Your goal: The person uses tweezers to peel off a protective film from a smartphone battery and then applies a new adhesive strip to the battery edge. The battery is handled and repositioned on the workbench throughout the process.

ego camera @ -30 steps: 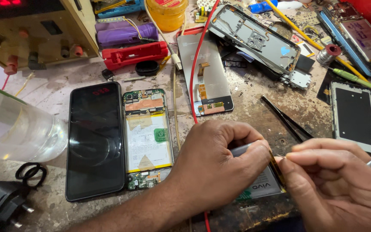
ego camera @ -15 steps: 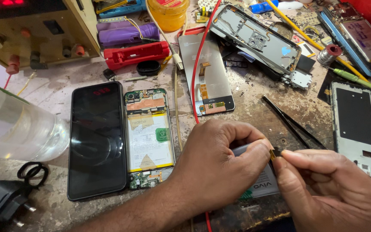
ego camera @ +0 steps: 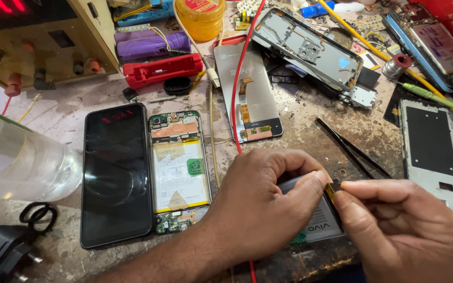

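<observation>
Scarred, gritty workbench (ego camera: 310, 131) strewn with glossy black phone (ego camera: 115, 175), opened phone (ego camera: 178, 170) showing its pale battery, black tweezers (ego camera: 353, 149) and a red wire (ego camera: 239, 94). Flat grey battery pack (ego camera: 318, 222) at the near edge, half hidden under the left hand (ego camera: 258, 207), fingers curled pressing it down. Right hand (ego camera: 405, 230) pinching the pack's small yellow-black tab (ego camera: 331, 189) between thumb and forefinger.

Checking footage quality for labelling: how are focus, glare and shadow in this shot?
Head view: the hands, left and right, and the open phone look sharp; even light, soft shadows; a red reflection shows on the black phone; the bottle at the left edge looks hazy.
</observation>
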A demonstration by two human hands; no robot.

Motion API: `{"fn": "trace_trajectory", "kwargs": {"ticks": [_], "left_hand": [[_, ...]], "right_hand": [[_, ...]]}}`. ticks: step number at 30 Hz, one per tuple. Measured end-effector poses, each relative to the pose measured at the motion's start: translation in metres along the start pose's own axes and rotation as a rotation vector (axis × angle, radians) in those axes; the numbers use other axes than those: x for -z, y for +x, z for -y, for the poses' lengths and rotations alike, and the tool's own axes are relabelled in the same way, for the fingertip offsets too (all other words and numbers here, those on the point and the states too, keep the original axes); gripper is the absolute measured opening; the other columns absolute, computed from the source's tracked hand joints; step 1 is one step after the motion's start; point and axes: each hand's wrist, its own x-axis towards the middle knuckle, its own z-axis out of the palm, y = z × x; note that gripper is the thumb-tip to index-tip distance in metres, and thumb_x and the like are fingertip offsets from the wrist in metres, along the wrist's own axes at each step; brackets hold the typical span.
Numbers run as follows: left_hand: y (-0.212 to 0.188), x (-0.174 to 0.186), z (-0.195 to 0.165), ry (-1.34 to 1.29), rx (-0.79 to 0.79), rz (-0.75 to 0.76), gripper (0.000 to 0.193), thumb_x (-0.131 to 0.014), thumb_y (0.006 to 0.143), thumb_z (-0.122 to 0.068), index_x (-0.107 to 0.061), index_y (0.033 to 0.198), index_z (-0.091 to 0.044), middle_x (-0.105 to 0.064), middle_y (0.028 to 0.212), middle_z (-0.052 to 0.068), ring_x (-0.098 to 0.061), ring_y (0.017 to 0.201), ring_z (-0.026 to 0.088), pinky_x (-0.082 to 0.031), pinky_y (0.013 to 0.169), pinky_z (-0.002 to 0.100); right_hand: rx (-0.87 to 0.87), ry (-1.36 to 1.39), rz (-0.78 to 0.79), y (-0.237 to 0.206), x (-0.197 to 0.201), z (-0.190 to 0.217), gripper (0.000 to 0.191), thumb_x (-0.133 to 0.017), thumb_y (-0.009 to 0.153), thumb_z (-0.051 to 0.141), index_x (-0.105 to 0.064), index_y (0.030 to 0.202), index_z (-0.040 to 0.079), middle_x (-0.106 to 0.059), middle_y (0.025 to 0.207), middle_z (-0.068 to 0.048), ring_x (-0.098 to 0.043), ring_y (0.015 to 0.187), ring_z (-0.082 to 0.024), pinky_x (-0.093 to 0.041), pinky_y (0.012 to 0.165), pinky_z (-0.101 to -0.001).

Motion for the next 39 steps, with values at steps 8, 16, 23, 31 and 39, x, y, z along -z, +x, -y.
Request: {"fn": "trace_trajectory", "kwargs": {"ticks": [8, 16, 23, 31, 39], "left_hand": [[0.000, 0.000, 0.001, -0.013, -0.001, -0.005, 0.022, -0.065, 0.089, -0.025, -0.079, 0.092, -0.007, -0.076, 0.073, 0.005, -0.072, 0.065, 0.009, -0.056, 0.059, 0.028], [-0.001, -0.001, 0.001, 0.001, 0.006, -0.004, 0.022, -0.066, 0.087, -0.024, -0.079, 0.091, -0.007, -0.076, 0.072, 0.005, -0.072, 0.063, 0.011, -0.056, 0.059, 0.028], [-0.002, -0.002, 0.000, 0.037, -0.015, -0.021, 0.021, -0.066, 0.087, -0.024, -0.079, 0.091, -0.008, -0.075, 0.071, 0.005, -0.071, 0.061, 0.011, -0.055, 0.058, 0.029], [-0.001, -0.001, -0.002, 0.027, 0.031, -0.005, 0.022, -0.065, 0.088, -0.025, -0.078, 0.088, -0.007, -0.072, 0.065, 0.006, -0.065, 0.055, 0.012, -0.052, 0.052, 0.031], [0.000, -0.002, 0.000, 0.053, -0.013, -0.022, 0.022, -0.065, 0.088, -0.025, -0.078, 0.087, -0.007, -0.073, 0.067, 0.006, -0.068, 0.056, 0.012, -0.052, 0.053, 0.031]], "right_hand": [[-0.046, 0.028, 0.068, 0.000, 0.010, -0.011, 0.015, -0.075, 0.091, -0.001, -0.073, 0.103, -0.009, -0.078, 0.083, -0.016, -0.075, 0.074, -0.014, -0.060, 0.068, -0.0223], [-0.015, 0.011, 0.079, 0.001, 0.010, -0.011, 0.013, -0.074, 0.091, -0.002, -0.073, 0.102, -0.008, -0.077, 0.081, -0.015, -0.074, 0.072, -0.012, -0.059, 0.066, -0.0211], [0.008, 0.011, 0.064, 0.000, 0.006, -0.008, 0.010, -0.074, 0.090, -0.004, -0.073, 0.099, -0.008, -0.076, 0.081, -0.014, -0.072, 0.070, -0.010, -0.059, 0.064, -0.0202], [-0.039, -0.008, 0.090, 0.002, 0.004, -0.001, 0.011, -0.075, 0.089, -0.004, -0.074, 0.100, -0.008, -0.077, 0.079, -0.014, -0.073, 0.068, -0.011, -0.058, 0.061, -0.0200], [-0.046, -0.005, 0.049, 0.001, 0.001, 0.000, 0.014, -0.076, 0.087, -0.006, -0.075, 0.100, -0.008, -0.077, 0.081, -0.014, -0.072, 0.068, -0.010, -0.057, 0.060, -0.0199]]}}
